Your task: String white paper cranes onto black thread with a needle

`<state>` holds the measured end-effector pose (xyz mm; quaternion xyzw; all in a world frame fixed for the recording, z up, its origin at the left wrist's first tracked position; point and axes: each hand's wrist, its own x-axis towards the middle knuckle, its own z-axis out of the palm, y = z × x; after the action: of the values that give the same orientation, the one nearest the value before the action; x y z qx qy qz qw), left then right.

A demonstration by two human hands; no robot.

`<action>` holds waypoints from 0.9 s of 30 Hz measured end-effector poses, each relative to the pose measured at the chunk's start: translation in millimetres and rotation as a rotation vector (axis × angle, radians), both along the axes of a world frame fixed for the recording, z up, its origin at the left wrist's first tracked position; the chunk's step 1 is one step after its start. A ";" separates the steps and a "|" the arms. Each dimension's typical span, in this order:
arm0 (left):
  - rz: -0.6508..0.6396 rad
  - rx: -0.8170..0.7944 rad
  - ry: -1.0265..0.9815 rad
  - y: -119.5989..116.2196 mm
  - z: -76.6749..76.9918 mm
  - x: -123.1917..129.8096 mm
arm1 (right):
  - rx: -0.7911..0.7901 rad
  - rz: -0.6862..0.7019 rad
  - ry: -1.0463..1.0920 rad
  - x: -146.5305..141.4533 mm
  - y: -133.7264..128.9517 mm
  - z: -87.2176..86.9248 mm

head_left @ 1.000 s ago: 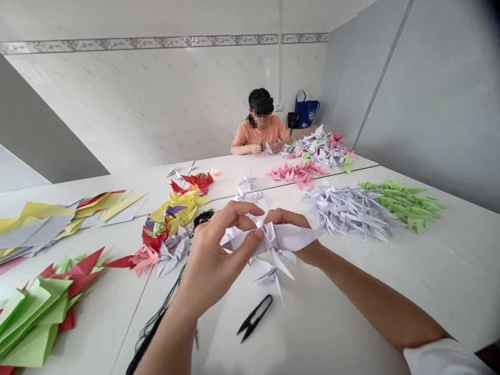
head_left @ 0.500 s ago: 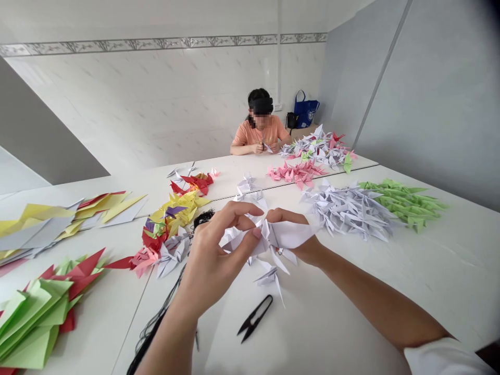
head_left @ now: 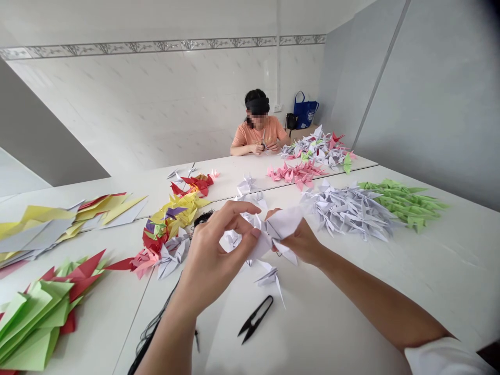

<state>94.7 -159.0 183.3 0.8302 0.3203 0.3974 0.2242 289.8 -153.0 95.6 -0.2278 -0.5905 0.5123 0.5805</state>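
Going left to right, we've got a heap of flat-folded light-green and red paper (head_left: pixel 33 317) on the shiny white counter (head_left: pixel 371 307). Next up is our left hand (head_left: pixel 216 255), thumb and fingers pinching the left side of a white, winged, folded-paper crane (head_left: pixel 286 223), so the crane sits just right of those fingertips, held up off the counter. Slim black U-shaped thread snips (head_left: pixel 255 319) lie below, apart from both hands. The crane's long axis slants from low left to high right, with 1 broad wing pointing up and right; we can't make out which tip is the head. Neither hand's really nearer, since our right hand (head_left: pixel 302 242) is right behind the crane's right half. Its fingers look curled but they're mostly hidden, so we can't tell what they've got.
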 end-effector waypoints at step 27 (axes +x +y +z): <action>-0.009 0.164 0.092 -0.9 -4.6 2.2 | -0.058 -0.010 -0.009 1.7 4.0 -6.9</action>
<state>96.8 -159.9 178.7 0.8646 0.2927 0.3828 0.1425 291.5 -149.0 88.8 -0.2496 -0.5772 0.5252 0.5733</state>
